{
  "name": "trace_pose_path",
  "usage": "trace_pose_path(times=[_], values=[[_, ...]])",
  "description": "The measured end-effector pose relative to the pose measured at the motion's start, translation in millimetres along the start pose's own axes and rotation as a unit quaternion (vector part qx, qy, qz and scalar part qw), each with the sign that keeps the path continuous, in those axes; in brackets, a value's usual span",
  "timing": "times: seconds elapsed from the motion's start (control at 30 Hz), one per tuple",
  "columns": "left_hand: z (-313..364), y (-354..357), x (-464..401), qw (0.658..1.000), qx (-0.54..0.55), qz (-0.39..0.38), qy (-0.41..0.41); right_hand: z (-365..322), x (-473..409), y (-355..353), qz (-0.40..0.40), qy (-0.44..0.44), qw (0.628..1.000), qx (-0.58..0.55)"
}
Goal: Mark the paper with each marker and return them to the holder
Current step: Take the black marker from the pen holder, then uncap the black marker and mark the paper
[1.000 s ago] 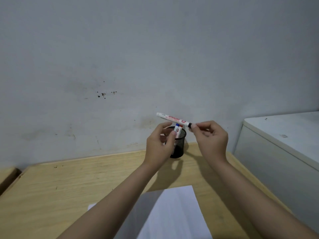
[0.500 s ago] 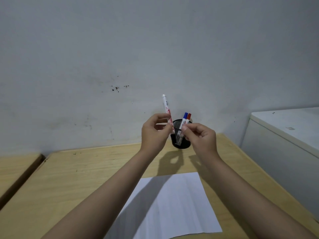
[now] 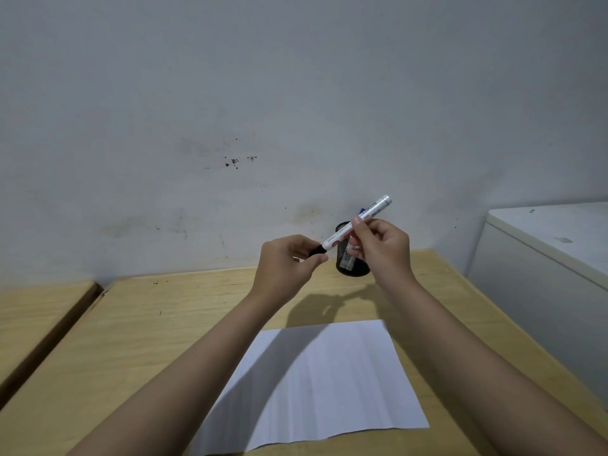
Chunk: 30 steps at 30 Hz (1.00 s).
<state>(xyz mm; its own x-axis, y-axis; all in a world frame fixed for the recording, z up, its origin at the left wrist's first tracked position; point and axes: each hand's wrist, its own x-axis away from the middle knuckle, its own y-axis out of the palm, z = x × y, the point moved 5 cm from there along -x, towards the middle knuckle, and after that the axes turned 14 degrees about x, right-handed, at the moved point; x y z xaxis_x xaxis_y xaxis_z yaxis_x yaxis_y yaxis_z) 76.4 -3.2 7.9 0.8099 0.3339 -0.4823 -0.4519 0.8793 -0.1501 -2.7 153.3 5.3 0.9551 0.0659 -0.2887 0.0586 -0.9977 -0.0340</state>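
Marker [image 3: 357, 224] held in the air above the worktop [image 3: 138, 324], in front of the mesh holder [image 3: 352, 268]: right hand [image 3: 383, 246] fingers pinch the white barrel near its middle, left hand [image 3: 286, 268] fingers closed on the black cap [image 3: 316, 250] at the lower end. Paper [image 3: 316, 383] lies flat and unmarked below, near the holder but apart. Marker looks light, stiff and smooth; best gripped mid-barrel while the cap is pulled straight off, likely snug.
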Motion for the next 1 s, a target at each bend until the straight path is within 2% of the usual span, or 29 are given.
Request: trace_pose_path(times=[0.2,0.4,0.53,0.8,0.9,1.0], values=[[5,0,4,0.998,-0.012,-0.016,0.057,3,11,26,-0.059,0.005,0.998,0.017],[-14,-11,2,0.998,0.036,-0.032,-0.036,2,10,36,-0.102,-0.02,0.994,0.046],[-39,-31,2,0.988,0.077,-0.039,-0.125,-1,4,28,-0.086,-0.019,0.996,0.005],[-93,-78,12,0.976,-0.115,-0.004,-0.184,26,9,36,-0.139,0.005,0.986,0.089],[-106,-86,17,0.965,-0.177,-0.027,-0.194,34,11,42,-0.156,-0.001,0.981,0.114],[-114,-86,16,0.956,-0.194,-0.061,-0.212,39,13,48,-0.171,-0.006,0.977,0.13]])
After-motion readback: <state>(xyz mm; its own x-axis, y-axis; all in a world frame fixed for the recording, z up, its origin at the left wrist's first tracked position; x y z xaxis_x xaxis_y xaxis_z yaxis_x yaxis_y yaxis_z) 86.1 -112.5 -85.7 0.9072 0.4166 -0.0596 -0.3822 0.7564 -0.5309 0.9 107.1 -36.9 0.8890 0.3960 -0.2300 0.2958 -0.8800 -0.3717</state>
